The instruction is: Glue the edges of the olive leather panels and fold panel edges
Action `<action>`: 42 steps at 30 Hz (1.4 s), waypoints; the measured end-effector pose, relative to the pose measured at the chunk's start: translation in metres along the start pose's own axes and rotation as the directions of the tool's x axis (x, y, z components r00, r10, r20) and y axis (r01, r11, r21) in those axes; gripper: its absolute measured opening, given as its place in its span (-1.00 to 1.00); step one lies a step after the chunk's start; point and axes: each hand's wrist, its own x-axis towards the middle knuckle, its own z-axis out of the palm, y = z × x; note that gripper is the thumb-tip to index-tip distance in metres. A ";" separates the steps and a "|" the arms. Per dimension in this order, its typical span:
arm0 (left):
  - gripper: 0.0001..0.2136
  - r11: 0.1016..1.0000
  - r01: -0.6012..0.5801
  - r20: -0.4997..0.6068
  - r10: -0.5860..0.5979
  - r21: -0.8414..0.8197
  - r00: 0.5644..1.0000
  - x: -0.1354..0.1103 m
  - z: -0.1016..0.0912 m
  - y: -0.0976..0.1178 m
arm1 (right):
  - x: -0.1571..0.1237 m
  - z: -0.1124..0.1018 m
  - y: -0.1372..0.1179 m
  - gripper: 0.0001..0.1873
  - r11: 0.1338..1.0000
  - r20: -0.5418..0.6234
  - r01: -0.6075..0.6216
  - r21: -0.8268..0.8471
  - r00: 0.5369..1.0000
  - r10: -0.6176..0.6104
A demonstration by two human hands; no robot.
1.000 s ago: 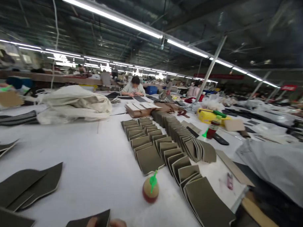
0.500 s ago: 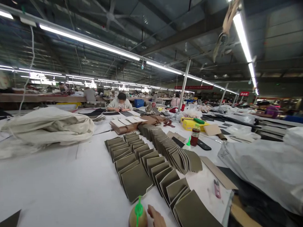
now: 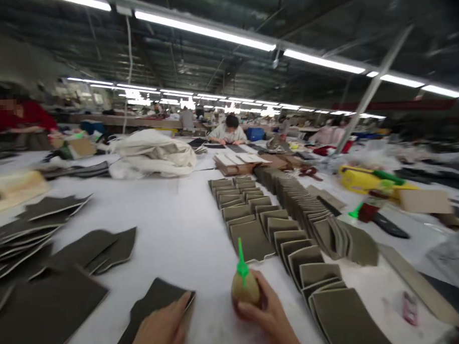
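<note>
My right hand (image 3: 266, 311) is wrapped around a squeeze bottle (image 3: 245, 291) with a green pointed nozzle; the bottle stands nearly upright, its lower part hidden by my fingers. At the lower left, my left hand (image 3: 163, 327) grips a dark olive padded piece (image 3: 153, 302) near its right corner, forefinger along the pale edge. The thumb is partly hidden. Right of the bottle, overlapping rows of olive pieces (image 3: 250, 236) run away across the white table (image 3: 171, 219).
Loose dark pieces (image 3: 45, 299) lie at the left. Toward the back is a white cloth bundle (image 3: 153, 154). Pink thread snips (image 3: 409, 308) and a yellow packet (image 3: 360, 179) are at the right. A co-worker (image 3: 230, 129) sits across the table; another person in red (image 3: 24, 116) is at far left.
The view has swung left, bringing more dark pieces into sight. My right hand has closed around the bottle it was beside. My left hand has come into view on a dark piece.
</note>
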 end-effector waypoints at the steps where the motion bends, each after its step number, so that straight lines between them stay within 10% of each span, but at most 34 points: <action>1: -0.45 1.000 -0.016 -0.022 0.016 0.006 1.000 -0.001 -0.003 0.001 | -0.003 0.002 -0.003 -0.41 0.998 0.036 -0.021 0.058 0.999 0.018; 7: -0.55 0.999 -0.013 -0.052 0.011 -0.036 0.999 -0.003 -0.012 0.000 | -0.014 0.005 -0.026 -0.27 0.974 0.137 -0.180 0.139 0.977 0.161; 20: -0.58 0.989 -0.052 -0.057 0.044 -0.137 0.997 0.009 -0.012 -0.018 | -0.001 0.005 -0.056 -0.38 0.960 -0.159 -0.278 -0.025 0.950 0.270; 28: -0.56 0.984 -0.071 -0.067 0.061 -0.163 0.996 0.008 -0.012 -0.020 | 0.001 0.016 -0.052 -0.36 0.827 -0.004 -0.493 0.269 0.858 0.513; 42: -0.59 0.969 -0.097 -0.082 0.080 -0.227 0.993 0.005 -0.010 -0.026 | 0.000 0.024 -0.047 -0.36 0.902 0.005 -0.415 0.121 0.909 0.418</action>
